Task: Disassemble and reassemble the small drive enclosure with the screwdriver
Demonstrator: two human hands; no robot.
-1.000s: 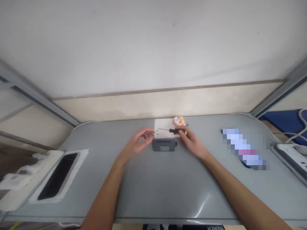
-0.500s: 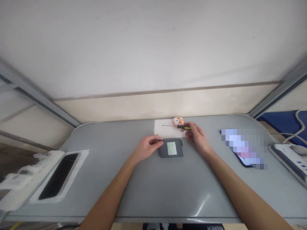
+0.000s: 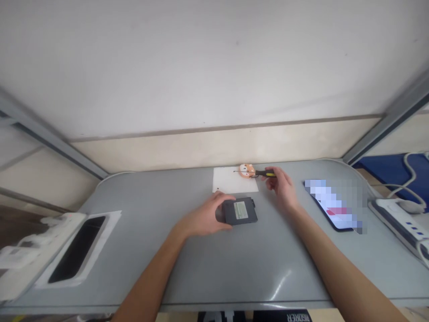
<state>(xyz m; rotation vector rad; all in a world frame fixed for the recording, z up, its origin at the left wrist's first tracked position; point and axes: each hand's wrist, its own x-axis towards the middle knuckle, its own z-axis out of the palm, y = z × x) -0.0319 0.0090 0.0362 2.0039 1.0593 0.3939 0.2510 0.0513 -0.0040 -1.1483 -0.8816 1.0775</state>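
A flat black box [image 3: 250,213] with a pale label rests on the grey table, its left end between the thumb and fingers of my left hand [image 3: 206,217]. My right hand [image 3: 281,185] is closed on the black and yellow handle of a screwdriver [image 3: 264,173], whose thin shaft points left. That shaft passes over an orange and white animal-faced object [image 3: 247,170] at the back. Below the shaft lies a white sheet [image 3: 231,182] with a small dark speck near its left edge.
A phone [image 3: 330,208] with a lit, partly blurred screen lies to the right, beside a power strip [image 3: 400,223] with cables. On the left, a dark phone-like slab [image 3: 78,248] sits on white paper near another power strip [image 3: 43,250]. A wall [image 3: 214,150] stands behind.
My left hand has spread wider and now spans the left end of the black box, which is slightly turned. The screwdriver in my right hand has shifted a little to the right and up.
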